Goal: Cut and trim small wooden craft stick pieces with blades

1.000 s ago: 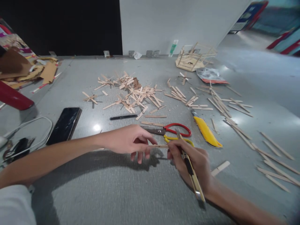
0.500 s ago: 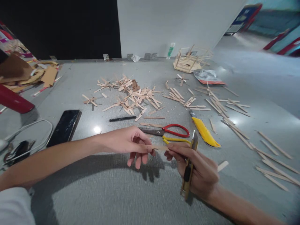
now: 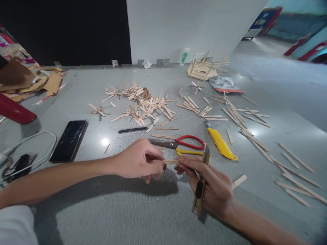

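A short wooden stick (image 3: 171,162) spans the gap between my two hands, above the grey table (image 3: 112,217). My left hand (image 3: 143,160) pinches its left end between thumb and fingers. At its right end, the thumb and fingertips of my right hand (image 3: 209,180) close on it. A brass-coloured utility knife (image 3: 201,185) is also held in my right hand, its blade pointing up and away. Just beyond the stick lie scissors (image 3: 176,144) with one red and one yellow handle. To their right rests a yellow cutter (image 3: 221,143).
A pile of wooden sticks (image 3: 150,105) lies mid-table, with more sticks (image 3: 258,141) at the right. A black pen (image 3: 133,130), a phone (image 3: 68,141) and a red object (image 3: 16,109) are farther left. A stick frame (image 3: 204,69) stands at the back.
Both hands and the stick have shifted slightly left in the picture. My left hand's lower fingers have curled in more. A thin sliver on the table left of the scissors now shows above my left wrist.
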The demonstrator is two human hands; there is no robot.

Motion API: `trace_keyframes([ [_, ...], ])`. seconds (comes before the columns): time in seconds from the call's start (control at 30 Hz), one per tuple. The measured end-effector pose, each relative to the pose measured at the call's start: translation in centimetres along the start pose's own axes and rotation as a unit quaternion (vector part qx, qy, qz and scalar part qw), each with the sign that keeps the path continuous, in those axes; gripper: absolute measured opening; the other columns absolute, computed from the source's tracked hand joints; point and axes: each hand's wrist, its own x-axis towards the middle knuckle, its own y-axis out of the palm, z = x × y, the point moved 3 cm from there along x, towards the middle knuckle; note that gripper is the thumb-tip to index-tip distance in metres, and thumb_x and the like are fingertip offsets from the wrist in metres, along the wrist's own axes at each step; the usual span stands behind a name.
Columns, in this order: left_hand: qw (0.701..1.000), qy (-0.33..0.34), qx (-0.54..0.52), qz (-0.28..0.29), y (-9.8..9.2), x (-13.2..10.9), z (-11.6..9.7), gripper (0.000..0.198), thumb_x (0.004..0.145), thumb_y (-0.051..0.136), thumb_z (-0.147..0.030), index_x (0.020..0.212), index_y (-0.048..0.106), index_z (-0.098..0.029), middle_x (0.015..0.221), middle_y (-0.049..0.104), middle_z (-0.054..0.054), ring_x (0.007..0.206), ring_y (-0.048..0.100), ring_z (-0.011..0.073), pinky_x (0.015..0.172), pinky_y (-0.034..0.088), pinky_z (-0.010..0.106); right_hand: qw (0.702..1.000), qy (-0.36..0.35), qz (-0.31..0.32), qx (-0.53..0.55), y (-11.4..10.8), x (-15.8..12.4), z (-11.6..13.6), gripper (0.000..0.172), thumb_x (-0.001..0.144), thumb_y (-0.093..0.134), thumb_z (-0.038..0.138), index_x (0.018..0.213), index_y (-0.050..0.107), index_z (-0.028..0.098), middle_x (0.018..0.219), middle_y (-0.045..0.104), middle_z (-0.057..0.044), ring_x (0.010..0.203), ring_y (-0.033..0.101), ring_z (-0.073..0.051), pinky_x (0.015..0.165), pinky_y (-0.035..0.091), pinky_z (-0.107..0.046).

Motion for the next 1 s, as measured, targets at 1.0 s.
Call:
trace_keyframes([
  [1.0, 0.998, -0.013, 0.057, -0.009, 0.09, -0.08, -0.71, 0.017, 0.092, 0.054, -0.027, 0.083, 0.062, -0.015, 0.068, 0.063, 0.0, 0.053, 0.057, 0.0088, 0.046, 0.043, 0.017, 0.997, -0.031, 0.004, -0.072, -0.26, -0.39, -0.04, 0.047, 0.09, 0.065, 0.005, 0.133, 0.06, 0.024, 0.112, 0.076, -0.007, 0.095, 0.075, -0.02, 0.083, 0.064, -0.031],
])
